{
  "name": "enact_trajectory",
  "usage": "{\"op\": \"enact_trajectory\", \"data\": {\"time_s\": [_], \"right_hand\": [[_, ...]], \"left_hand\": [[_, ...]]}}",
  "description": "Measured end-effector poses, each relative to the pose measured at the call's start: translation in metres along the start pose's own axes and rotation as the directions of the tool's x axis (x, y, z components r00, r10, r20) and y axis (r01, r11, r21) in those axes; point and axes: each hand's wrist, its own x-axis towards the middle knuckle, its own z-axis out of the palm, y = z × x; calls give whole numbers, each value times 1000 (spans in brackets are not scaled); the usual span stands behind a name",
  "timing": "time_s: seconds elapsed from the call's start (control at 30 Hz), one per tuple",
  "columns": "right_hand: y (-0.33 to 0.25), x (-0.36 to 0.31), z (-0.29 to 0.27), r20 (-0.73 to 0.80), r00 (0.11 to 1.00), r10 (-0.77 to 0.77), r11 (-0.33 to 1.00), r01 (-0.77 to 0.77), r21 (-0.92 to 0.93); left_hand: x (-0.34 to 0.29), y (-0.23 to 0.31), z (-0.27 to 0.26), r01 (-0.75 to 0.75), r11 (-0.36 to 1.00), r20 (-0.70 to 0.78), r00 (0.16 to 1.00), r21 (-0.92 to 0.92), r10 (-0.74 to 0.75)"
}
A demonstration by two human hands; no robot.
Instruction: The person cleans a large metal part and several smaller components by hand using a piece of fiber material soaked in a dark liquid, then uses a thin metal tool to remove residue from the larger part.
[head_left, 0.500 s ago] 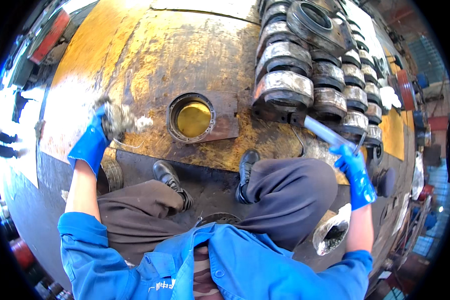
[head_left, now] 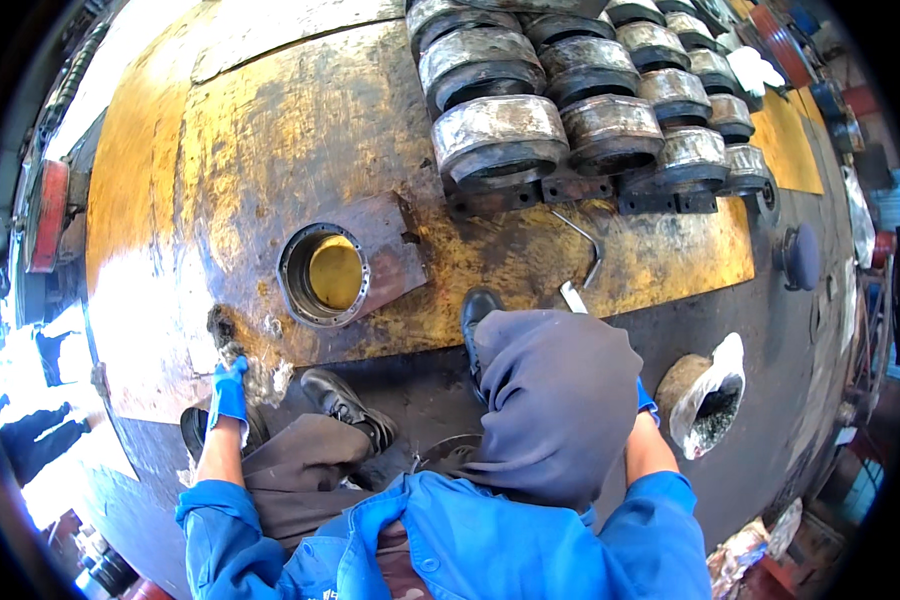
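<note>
1. Left hand, blue-gloved, has its fingers bunched round a grubby rag.
2. Right hand is mostly behind the knee, so can't tell its grip, sorry.
3. Round-bored metal housing lies on the yellow-stained board, near the rag.

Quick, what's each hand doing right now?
Left hand: closed, holding a dirty grey wad of rag.
Right hand: mostly hidden behind the knee; its grip cannot be told.
</note>
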Motion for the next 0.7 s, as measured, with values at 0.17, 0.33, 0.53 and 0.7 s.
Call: {"op": "enact_trajectory", "data": {"time_s": [0.17,0.33,0.53,0.7], "right_hand": [[-64,-59,41,-17,939,-345,807,287,-516],[-198,-28,15,224,838,-497,582,514,-631],[-206,-125,263,420,818,-393,255,536,-805],[-258,-161,329,650,657,-381,-24,696,-717]], "left_hand": [[-1,9,4,-52,999,91,995,15,50],[-20,170,24,-175,949,291,923,-263,251],[-8,182,-148,-338,920,168,913,-197,371],[-58,143,-132,-475,837,139,841,-273,523]]}}
